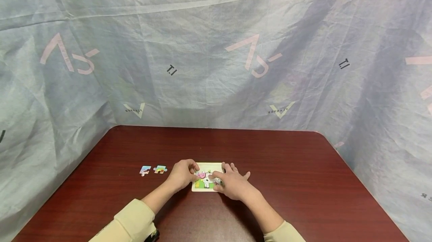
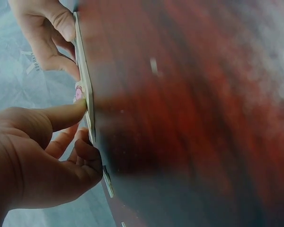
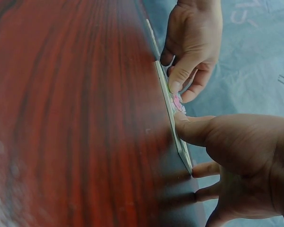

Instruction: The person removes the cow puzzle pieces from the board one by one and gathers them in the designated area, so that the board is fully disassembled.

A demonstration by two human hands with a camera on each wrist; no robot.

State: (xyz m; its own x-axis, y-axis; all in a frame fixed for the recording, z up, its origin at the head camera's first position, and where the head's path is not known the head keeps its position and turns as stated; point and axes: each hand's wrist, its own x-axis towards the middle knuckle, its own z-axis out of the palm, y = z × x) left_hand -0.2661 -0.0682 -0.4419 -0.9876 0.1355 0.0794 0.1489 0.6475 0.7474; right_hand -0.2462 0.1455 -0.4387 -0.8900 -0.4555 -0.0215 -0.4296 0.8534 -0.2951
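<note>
A wooden jigsaw board [image 1: 207,190] with a cow picture lies on the table between the two hands. At its left side my left hand [image 1: 182,174] pinches a puzzle piece with a pink cow muzzle [image 3: 178,102] between thumb and fingers. In the left wrist view this piece [image 2: 78,92] stands slightly proud of the board. My right hand [image 1: 234,182] rests on the board's right part, fingers spread, with the thumb and a fingertip touching the picture. That hand covers the board's right edge and part of the cow.
Two loose puzzle pieces, a blue-and-pink one [image 1: 145,170] and a yellow-and-green one [image 1: 160,169], lie left of the board. The dark red wooden table [image 1: 287,159] reaches back to a grey printed cloth [image 1: 202,84].
</note>
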